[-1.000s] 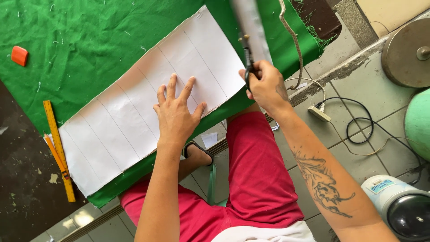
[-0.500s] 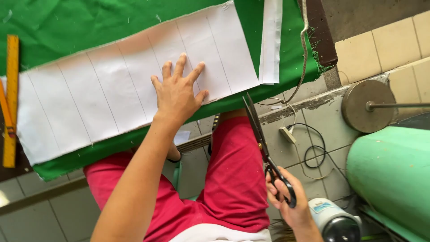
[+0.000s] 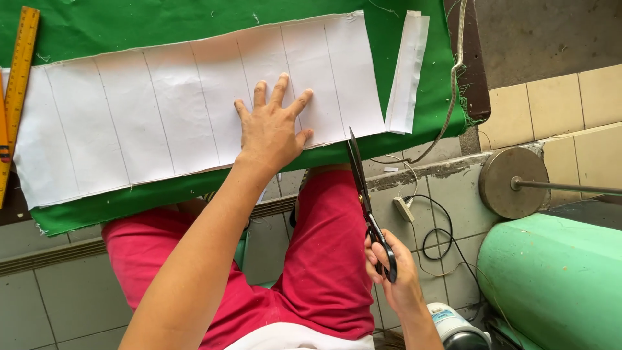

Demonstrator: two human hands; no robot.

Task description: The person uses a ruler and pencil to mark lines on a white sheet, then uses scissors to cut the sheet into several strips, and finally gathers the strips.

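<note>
The left hand (image 3: 272,129) lies flat, fingers spread and holding nothing, on a white sheet (image 3: 188,110) ruled with parallel lines. The sheet rests on green cloth (image 3: 162,26) that covers the work surface and hangs over its near edge. The right hand (image 3: 392,269) is clenched around the handles of black scissors (image 3: 364,194), held low over the lap and well apart from the sheet; the blades point up toward the cloth's near edge and look closed, though the angle makes that hard to judge.

A narrow white strip (image 3: 407,71) lies on the cloth just beside the sheet's right end, apart from it. A yellow ruler (image 3: 18,84) lies along the sheet's left end. Below the table edge are red trousers (image 3: 324,259), a tiled floor (image 3: 58,304) and a black cable (image 3: 440,240). At the right stand a round metal disc (image 3: 508,181) on a rod and a large green cylinder (image 3: 557,285).
</note>
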